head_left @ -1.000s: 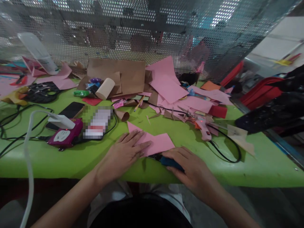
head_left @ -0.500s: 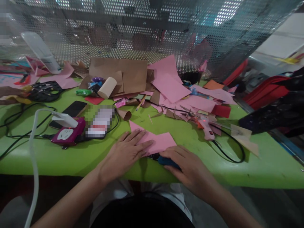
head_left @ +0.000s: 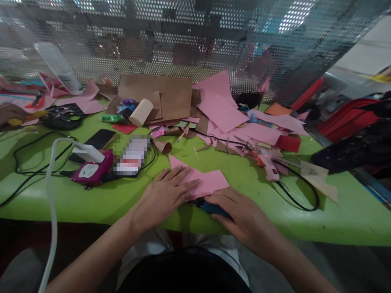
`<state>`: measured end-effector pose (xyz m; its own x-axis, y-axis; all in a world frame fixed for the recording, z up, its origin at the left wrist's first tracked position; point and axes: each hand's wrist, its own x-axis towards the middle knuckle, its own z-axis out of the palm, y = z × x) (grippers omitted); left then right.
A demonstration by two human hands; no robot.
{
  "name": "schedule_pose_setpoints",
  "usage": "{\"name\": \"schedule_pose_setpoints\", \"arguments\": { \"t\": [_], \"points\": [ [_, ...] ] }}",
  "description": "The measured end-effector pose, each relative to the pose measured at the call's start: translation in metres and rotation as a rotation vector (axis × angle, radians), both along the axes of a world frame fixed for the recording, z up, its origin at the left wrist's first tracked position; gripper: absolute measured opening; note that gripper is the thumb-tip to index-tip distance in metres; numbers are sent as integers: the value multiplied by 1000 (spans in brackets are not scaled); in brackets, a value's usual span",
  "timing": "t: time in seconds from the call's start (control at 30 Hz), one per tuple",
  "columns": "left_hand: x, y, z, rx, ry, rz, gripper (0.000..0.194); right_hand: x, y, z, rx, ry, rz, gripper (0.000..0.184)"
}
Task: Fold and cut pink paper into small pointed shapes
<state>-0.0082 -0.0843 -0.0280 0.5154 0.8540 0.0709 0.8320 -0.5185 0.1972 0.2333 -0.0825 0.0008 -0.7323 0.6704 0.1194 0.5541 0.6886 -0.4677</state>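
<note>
A folded or cut piece of pink paper [head_left: 210, 182] lies near the front edge of the green table. My left hand [head_left: 168, 193] rests flat on its left part, fingers stretched out and pressing it down. Closed round a blue-handled tool [head_left: 215, 208] is my right hand [head_left: 240, 209], at the paper's lower right. The tool's dark front end reaches under or along the paper's near edge. Paper and fingers hide its working end, so its exact kind cannot be made out.
A pink glue gun [head_left: 269, 167] with a black cord lies right. Left are a purple power adapter [head_left: 94, 169] with a white plug, and phones [head_left: 132, 156]. Behind are pink paper scraps [head_left: 222, 106], brown cardboard [head_left: 174, 95] and a paper roll [head_left: 141, 112]. Another person's hand [head_left: 10, 116] shows far left.
The view has shifted slightly, so the table things appear a little further right. My hands, the pink paper and the blue-handled tool keep nearly the same positions relative to one another.
</note>
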Motion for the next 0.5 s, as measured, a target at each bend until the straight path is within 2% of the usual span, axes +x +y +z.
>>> {"name": "schedule_pose_setpoints", "arguments": {
  "t": [0.13, 0.3, 0.5],
  "points": [
    [0, -1, 3, -10, -11, 2, 44, -10, -2, 3, 12, -20, 17, 24],
    [-2, 0, 5, -36, -51, -20, 44, -9, -8, 6, -61, -24, 78, 26],
    [-6, 10, 13, -81, -240, 49, 46, 15, 1, 21, -22, 43, -39, 27]
  ]
}}
